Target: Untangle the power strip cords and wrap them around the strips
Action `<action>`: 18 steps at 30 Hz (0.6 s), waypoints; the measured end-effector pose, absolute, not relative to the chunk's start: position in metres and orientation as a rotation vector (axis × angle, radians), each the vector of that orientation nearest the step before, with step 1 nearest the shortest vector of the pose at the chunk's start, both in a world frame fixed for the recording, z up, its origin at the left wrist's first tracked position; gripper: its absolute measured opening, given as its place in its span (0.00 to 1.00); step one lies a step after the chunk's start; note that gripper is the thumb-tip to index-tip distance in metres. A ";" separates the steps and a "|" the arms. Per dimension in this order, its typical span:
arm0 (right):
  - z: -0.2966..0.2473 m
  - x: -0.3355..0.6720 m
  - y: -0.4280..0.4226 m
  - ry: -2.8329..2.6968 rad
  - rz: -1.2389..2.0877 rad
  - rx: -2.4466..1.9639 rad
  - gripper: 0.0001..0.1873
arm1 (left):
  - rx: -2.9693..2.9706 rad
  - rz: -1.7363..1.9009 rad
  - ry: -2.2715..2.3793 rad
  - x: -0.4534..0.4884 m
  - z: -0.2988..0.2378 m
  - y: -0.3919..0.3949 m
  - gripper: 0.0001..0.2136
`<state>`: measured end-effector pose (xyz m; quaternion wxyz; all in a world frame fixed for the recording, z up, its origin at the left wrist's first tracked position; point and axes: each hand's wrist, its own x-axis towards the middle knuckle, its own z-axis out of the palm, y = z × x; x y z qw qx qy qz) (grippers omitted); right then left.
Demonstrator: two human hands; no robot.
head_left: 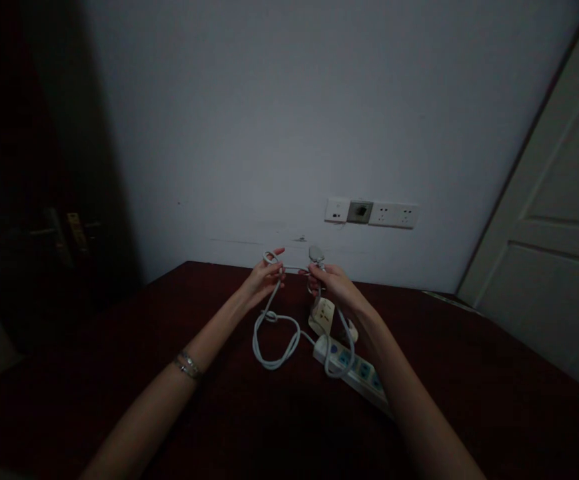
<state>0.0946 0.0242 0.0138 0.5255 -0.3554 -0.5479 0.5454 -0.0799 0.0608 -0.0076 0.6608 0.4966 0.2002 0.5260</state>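
A white power cord [255, 341] runs in loose loops from a long white power strip [352, 373] up to both of my hands. My left hand [264, 275] pinches the cord above the dark red table, with a small loop standing over its fingers. In my right hand [333, 281] the cord is gripped just below its grey-white plug [315, 253], which points up. A stretch of cord passes between the two hands. Under my right hand lies a second, shorter cream power strip [323, 313], partly covered by the cord.
The dark red table [209, 293] meets a pale wall [249, 133] at its far edge. Wall sockets [394, 215] sit to the right above it. A white panelled door [559, 233] stands at right, a dark door with handles [64, 233] at left.
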 end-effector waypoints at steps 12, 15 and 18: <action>0.048 0.152 0.010 -1.163 1.040 -0.830 0.17 | 1.741 0.941 0.669 -0.082 -0.016 0.066 0.22; 0.052 0.156 0.006 -1.175 0.968 -0.812 0.18 | 1.996 0.853 0.831 -0.073 -0.019 0.061 0.22; 0.055 0.148 0.000 -1.214 0.933 -0.842 0.18 | 2.128 0.877 0.877 -0.062 -0.026 0.062 0.21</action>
